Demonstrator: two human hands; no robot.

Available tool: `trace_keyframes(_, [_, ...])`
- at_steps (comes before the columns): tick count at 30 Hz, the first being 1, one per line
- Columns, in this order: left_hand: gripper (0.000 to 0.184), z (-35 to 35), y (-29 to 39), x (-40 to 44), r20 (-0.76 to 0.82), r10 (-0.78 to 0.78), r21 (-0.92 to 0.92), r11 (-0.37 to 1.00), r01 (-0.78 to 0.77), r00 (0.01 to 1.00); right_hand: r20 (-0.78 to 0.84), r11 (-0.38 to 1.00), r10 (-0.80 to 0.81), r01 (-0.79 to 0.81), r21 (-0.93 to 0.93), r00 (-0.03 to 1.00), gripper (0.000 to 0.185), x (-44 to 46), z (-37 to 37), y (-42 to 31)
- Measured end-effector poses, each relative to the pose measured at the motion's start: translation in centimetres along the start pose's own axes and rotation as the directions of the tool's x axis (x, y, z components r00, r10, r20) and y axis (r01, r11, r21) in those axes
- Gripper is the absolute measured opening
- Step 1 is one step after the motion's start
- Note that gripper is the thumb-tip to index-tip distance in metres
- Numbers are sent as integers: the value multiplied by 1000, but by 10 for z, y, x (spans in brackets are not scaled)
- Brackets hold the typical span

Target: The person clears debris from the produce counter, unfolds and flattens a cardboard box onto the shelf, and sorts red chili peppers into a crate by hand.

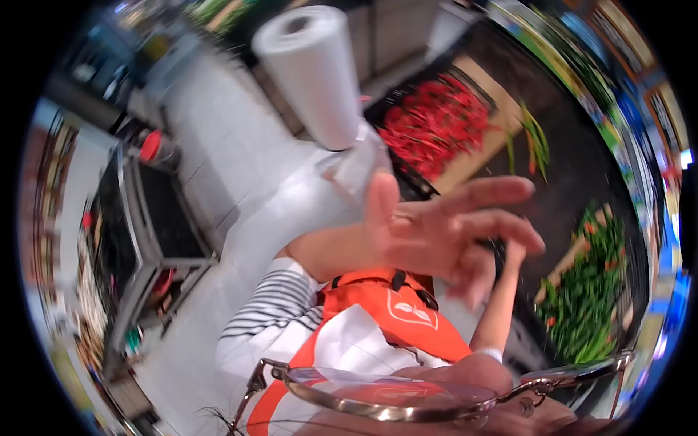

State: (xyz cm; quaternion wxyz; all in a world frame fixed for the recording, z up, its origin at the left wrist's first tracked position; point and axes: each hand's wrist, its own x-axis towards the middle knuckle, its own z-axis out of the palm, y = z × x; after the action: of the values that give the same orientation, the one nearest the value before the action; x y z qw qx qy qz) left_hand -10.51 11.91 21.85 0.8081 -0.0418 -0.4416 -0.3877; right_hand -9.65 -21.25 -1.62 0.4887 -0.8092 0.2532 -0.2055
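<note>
My left hand, blurred by motion, is raised before my chest with its palm toward me and its fingers spread. Nothing shows in it. Just beyond its thumb stands a white roll of plastic bags, with a loose clear sheet at its lower end. My right forearm reaches up from the lower right. Only a small part of my right hand shows behind the left fingers, so its own fingers are hidden. Red chillies fill a black crate past my left hand.
A few long green chillies lie on the dark display counter. Green chillies are heaped at the right. At left is a metal-framed stand with a red-lidded jar. Eyeglasses cross the bottom, above my orange apron.
</note>
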Motion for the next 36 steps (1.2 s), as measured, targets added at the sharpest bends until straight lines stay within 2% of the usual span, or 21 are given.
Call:
trace_keyframes(1, [96,-21,-11,-3,-102,-12,20,1000,15,995,-15,999,-10,10,40,1000,35,-3,1,-5])
trace_keyframes(3, [74,-67,-32,-18,-360,-130,26,988,150,924,-6,986,-150,150,-76,989,34,2,0,9])
trace_keyframes(4, [74,-85,-46,-33,-528,-191,-64,981,185,828,38,1000,-8,9,-28,999,33,1,-1,5])
trace_keyframes(5, [70,-98,-56,-49,-594,-242,-154,970,187,767,50,998,6,-3,-61,999,33,2,-2,6])
trace_keyframes(6, [67,-109,-64,-67,-654,-297,-237,954,185,696,59,1000,5,-5,3,998,31,5,-2,10])
trace_keyframes(7, [61,-120,-72,-86,-655,-332,-305,938,164,679,76,985,-31,17,172,997,29,11,-1,17])
trace_keyframes(8, [55,-126,-76,-102,-684,-363,-307,930,201,633,94,990,-86,74,122,992,27,19,-7,11])
trace_keyframes(9, [51,-127,-77,-113,-753,-381,-259,921,290,537,122,989,-139,130,75,983,25,30,-12,-1])
trace_keyframes(10, [47,-130,-76,-122,-818,-376,-210,900,382,436,120,985,-170,166,42,978,25,47,-16,-13])
trace_keyframes(11, [44,-136,-74,-131,-868,-312,-148,905,398,387,121,979,-201,201,11,972,25,65,-17,-26])
trace_keyframes(13, [40,-147,-75,-140,-943,-153,-12,902,431,294,162,918,-304,334,-213,939,28,105,-22,-54])
trace_keyframes(15, [38,-146,-71,-119,-953,-113,0,929,371,282,222,865,-340,396,-307,914,36,152,-10,-59])
trace_keyframes(18, [37,-145,-72,-89,-948,-44,60,948,313,316,230,649,-471,511,-563,852,50,218,23,-47])
trace_keyframes(22, [36,-140,-82,-72,-943,84,187,934,305,322,250,581,-317,396,-711,915,75,247,45,-66])
trace_keyframes(25, [34,-133,-90,-82,-954,196,258,923,285,227,328,526,-217,393,-754,920,73,265,47,-65])
trace_keyframes(30, [33,-125,-93,-115,-963,261,268,933,240,58,493,619,-368,603,-503,789,40,312,39,-41])
trace_keyframes(31, [34,-125,-92,-117,-965,253,262,936,235,71,456,633,-434,623,-459,777,36,317,38,-36])
trace_keyframes(32, [35,-129,-90,-118,-964,253,267,936,232,85,442,664,-409,592,-457,799,34,322,39,-34])
trace_keyframes(33, [36,-131,-85,-116,-960,263,279,932,231,99,438,717,-430,594,-365,789,31,325,39,-32])
trace_keyframes(34, [35,-133,-79,-112,-957,260,285,928,242,127,413,731,-509,632,-255,755,28,330,43,-22])
trace_keyframes(36, [34,-145,-68,-99,-952,255,295,913,283,169,327,711,-590,667,-225,739,25,294,42,-36])
